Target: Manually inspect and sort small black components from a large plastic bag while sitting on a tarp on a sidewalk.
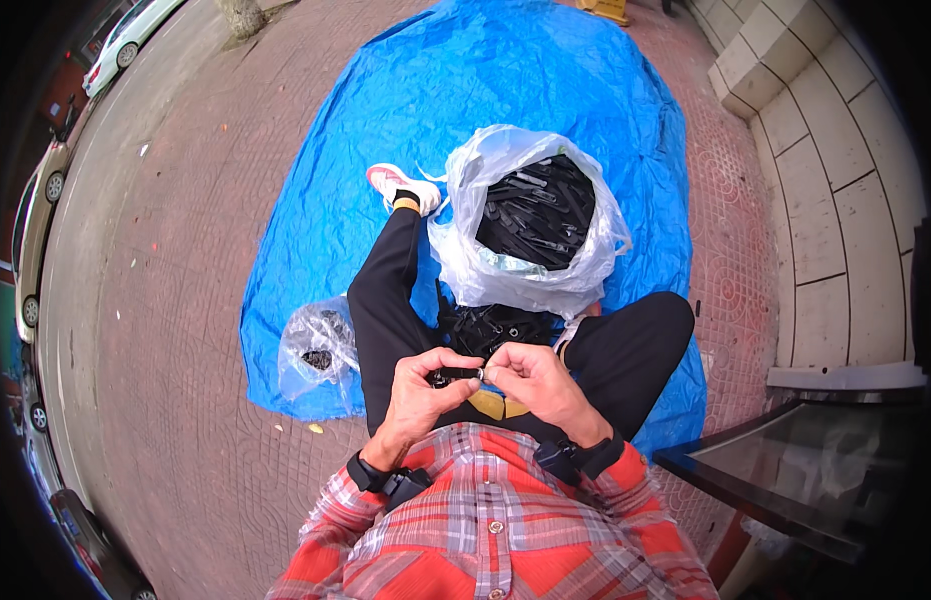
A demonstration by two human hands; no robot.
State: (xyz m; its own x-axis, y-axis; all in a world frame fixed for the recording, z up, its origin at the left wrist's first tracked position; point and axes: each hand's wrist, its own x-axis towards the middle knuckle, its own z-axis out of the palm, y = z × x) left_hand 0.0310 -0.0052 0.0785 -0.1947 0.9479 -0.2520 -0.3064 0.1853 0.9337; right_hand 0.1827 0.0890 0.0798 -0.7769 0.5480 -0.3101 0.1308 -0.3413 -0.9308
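In front of my belly, my left hand (417, 395) grips a short black strip-shaped piece (457, 373) between thumb and fingers. The fingertips of my right hand (541, 382) are pinched at the strip's right end, where something small and pale shows; I cannot make out what it is. Just beyond my hands, between my legs, lies a loose pile of similar black pieces (497, 328). Behind the pile stands a large white plastic bag (459, 222), its mouth wide, filled with black strips (535, 212).
A small clear plastic bag (297, 325) with dark little parts rests left of my leg. Everything sits on a blue tarp (315, 225) over brick paving (200, 300). A tiled wall (815, 210) and a dark-framed glass panel (805, 460) stand at right; parked cars (30, 240) line the left.
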